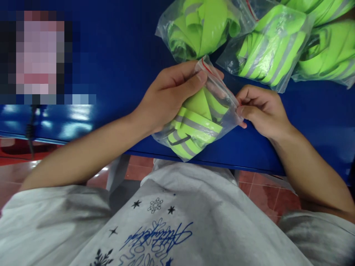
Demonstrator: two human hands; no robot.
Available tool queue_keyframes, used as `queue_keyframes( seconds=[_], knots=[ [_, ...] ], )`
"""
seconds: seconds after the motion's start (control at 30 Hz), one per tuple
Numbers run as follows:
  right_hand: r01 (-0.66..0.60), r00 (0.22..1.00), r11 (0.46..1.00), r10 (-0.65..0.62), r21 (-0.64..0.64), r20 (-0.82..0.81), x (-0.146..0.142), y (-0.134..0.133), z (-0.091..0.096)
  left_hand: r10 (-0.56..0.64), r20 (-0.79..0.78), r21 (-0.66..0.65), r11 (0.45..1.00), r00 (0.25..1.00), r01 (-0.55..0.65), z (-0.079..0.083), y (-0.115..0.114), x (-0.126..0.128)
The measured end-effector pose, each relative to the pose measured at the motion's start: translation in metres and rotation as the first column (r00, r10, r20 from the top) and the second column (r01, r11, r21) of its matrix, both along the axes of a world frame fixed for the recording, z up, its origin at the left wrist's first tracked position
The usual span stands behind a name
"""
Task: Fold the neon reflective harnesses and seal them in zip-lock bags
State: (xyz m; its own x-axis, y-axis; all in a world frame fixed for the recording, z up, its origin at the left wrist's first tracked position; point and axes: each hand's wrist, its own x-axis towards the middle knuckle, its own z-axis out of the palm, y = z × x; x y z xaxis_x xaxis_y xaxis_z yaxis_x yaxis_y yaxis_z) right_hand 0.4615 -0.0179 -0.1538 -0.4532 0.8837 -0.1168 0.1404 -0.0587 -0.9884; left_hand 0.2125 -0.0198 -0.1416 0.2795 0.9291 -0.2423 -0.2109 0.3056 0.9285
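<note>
A clear zip bag [194,125] with a red line along its seal hangs between my hands, just over the table's near edge. Folded neon-green strap [198,123] with grey reflective stripes fills it, and a dark buckle-like piece shows through the plastic. My left hand [180,87] grips the bag's upper left, thumb on the front near the red seal and the other fingers behind. At the right end of the seal, my right hand [260,109] pinches the bag's corner between thumb and fingers.
Several more clear bags of green reflective strap [271,48] lie at the back right of the blue table [119,48]. A blurred-out patch covers the upper left. Below the near edge are a red tiled floor and a red object [24,149] at far left.
</note>
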Motion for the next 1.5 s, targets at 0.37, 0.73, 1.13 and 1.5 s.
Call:
queue_keyframes(
  seconds=[0.37,0.73,1.13,1.5],
  knots=[
    [-0.016,0.999,0.998,0.014,0.055,0.05,-0.0009,-0.0044,-0.0054,-0.073,-0.103,0.118,0.989,0.992,0.085,-0.005,-0.0001,0.0026],
    [-0.006,0.999,0.996,0.002,0.094,0.044,-0.0053,-0.0043,-0.0055,-0.093,-0.073,0.151,0.983,0.993,0.103,-0.0068,-0.0033,0.0077],
    [-0.001,0.999,0.999,-0.001,0.032,0.055,-0.0049,-0.002,-0.0015,-0.08,-0.157,0.21,0.971,0.984,0.113,-0.0062,-0.0064,0.0073],
    [0.015,0.999,1.0,-0.014,0.027,-0.04,-0.0021,-0.0014,-0.0079,-0.056,-0.131,0.173,0.982,0.99,0.079,-0.0055,-0.0044,0.0022]
  ],
)
